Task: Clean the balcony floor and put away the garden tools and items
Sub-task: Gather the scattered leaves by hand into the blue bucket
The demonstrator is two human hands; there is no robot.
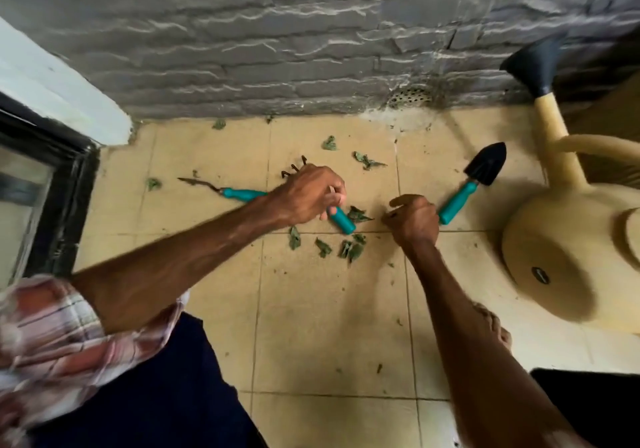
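Floor: beige balcony tiles at the foot of a grey stone wall.
Hand rake: lies mid-floor, dark prongs toward the wall and teal handle toward the person.
Left hand: fingers curled round the rake's handle, above its free butt end.
Rake handling: likely light and stiff, with a smooth plastic grip. The weight probably sits at the prongs, so a hold high on the handle should keep it level. The prong tips look sharp.
Trowel: lies to the right, black blade toward the wall. It is best taken mid-handle.
Right hand: fingers curled, just beside the trowel's butt. I cannot tell whether it pinches anything.
Weeder: lies left, its handle partly hidden by the left forearm. Its thin metal tip may snag.
Leaves: crumpled and green, scattered around the tools. They look feather-light and easier swept than picked.
Watering can: beige, far right, well apart from the rake.
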